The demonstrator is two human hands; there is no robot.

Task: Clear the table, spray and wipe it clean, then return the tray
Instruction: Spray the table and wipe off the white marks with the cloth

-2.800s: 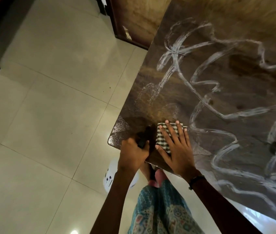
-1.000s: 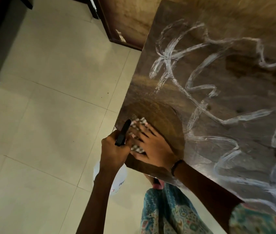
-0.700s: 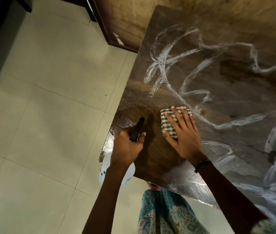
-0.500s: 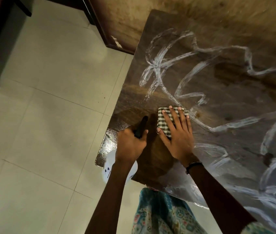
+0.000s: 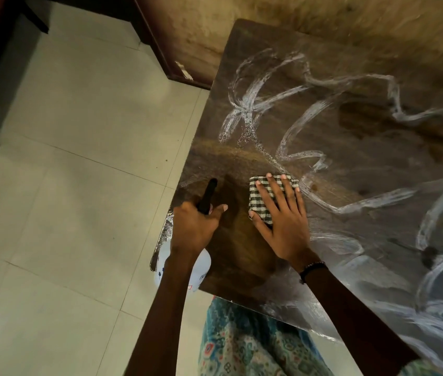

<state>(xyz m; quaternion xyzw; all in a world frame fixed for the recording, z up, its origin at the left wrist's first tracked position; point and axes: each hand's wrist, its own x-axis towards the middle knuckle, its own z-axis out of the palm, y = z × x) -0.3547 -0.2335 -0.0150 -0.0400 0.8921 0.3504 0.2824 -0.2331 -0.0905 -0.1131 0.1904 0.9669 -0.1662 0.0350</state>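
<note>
**A:** What has changed on your feed over the last second?

**B:** The right hand (image 5: pixel 282 226) has swung the checked cloth (image 5: pixel 265 196) away from the bench's (image 5: pixel 377 164) left edge, where it was rubbing a moment ago, back toward the white foam trails (image 5: pixel 312 115). It now lies flat on the cloth, fingers straight and spread, pressing rather than clutching.

**A:** And the other hand?

**B:** The left hand (image 5: pixel 193 226) keeps its grip closed around the black trigger head of the spray bottle (image 5: pixel 185 267), whose white body hangs below the bench's near left corner.

**A:** What does that mean for the job?

**B:** I see 1 cleared dark patch at that near left corner; everything beyond the cloth still carries foam. I judge the wiping is only at an early stage. No tray shows anywhere in view, so I cannot place it.
</note>
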